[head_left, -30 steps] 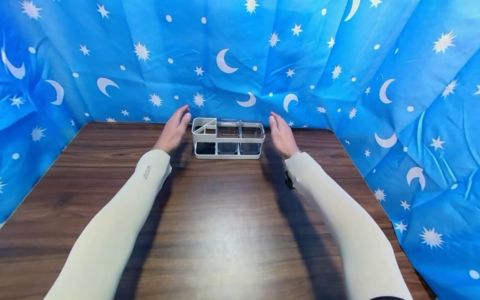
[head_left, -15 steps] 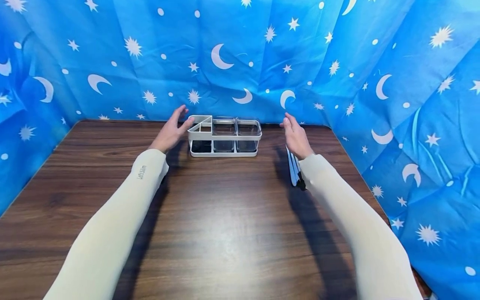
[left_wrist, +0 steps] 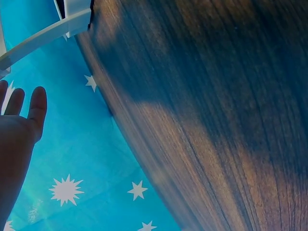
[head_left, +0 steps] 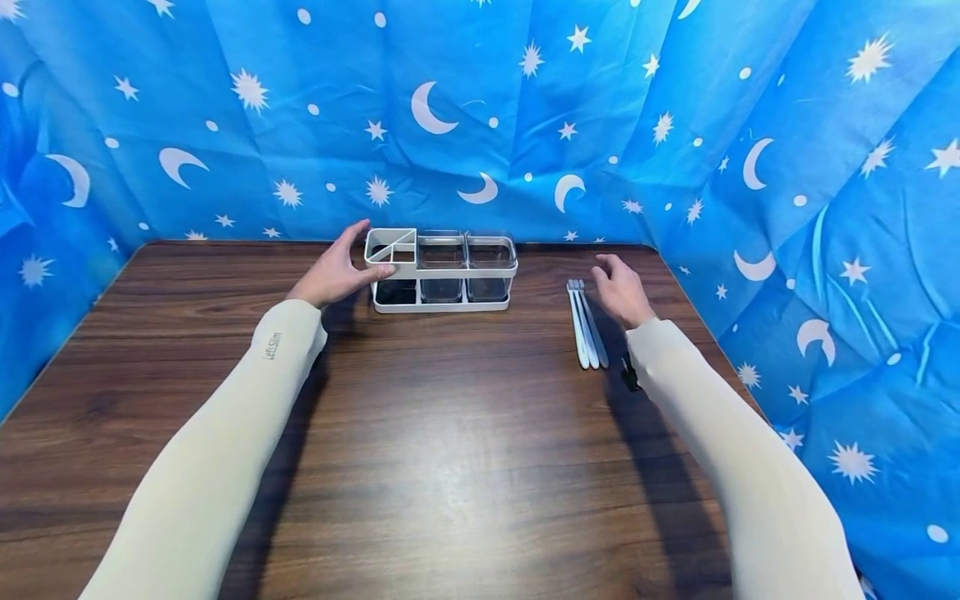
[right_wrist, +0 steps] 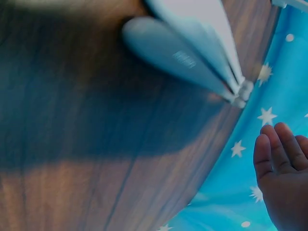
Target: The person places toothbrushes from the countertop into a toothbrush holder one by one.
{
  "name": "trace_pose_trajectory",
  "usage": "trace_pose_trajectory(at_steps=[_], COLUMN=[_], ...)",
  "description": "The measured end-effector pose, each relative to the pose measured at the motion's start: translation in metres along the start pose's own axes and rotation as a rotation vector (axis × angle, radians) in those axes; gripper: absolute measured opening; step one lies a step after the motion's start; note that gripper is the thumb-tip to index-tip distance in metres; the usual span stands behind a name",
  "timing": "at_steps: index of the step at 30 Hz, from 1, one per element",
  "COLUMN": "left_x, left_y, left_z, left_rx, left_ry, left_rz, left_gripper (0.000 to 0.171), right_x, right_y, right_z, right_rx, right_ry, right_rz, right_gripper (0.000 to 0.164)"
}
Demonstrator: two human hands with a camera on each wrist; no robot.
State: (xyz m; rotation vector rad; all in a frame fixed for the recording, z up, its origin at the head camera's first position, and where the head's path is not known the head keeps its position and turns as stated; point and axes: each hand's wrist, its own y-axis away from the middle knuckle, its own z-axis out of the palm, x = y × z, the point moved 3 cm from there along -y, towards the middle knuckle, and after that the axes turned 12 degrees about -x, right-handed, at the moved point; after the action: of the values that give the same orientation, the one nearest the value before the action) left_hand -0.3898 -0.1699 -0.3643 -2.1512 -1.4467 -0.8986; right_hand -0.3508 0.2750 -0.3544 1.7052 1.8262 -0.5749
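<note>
White open-frame organizer, apparently plastic, stands upright at the back of a dark brown wood-grain counter; a diagonal bar divides its left section, and two clear square cups sit in the sections to the right. A person's left hand is at the organizer's left end, fingers extended and thumb spread away across the front rail; whether it touches cannot be told. To the organizer's right, well apart from it, three slender pale blue and grey toothbrush-like sticks lie side by side on the counter, small heads pointing away. The person's right hand hovers just beyond them, fingers loosely straight and close together, pinching nothing. Moments ago it was beside the organizer, hiding the sticks; it has since swung outward, uncovering them, while the left thumb has come across the rail. Seemingly, the hands now attend to separate things, with nothing lifted.
</note>
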Motion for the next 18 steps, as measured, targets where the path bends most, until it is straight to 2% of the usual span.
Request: trace_pose_trajectory(at_steps=[8, 18], left_x=[-0.001, -0.003], left_y=[0.001, -0.005], left_z=[0.001, 0.001], left_rx=[-0.01, -0.016], left_ry=[-0.009, -0.019], left_rz=[0.005, 0.008], left_gripper=[0.102, 0.1], right_x=[0.023, 0.04], right_y=[-0.001, 0.0], right_z=[0.0, 0.007], right_rx=[-0.02, -0.164], right_ry=[0.088, 0.12], right_rz=[0.027, 0.131], right_gripper=[0.035, 0.027])
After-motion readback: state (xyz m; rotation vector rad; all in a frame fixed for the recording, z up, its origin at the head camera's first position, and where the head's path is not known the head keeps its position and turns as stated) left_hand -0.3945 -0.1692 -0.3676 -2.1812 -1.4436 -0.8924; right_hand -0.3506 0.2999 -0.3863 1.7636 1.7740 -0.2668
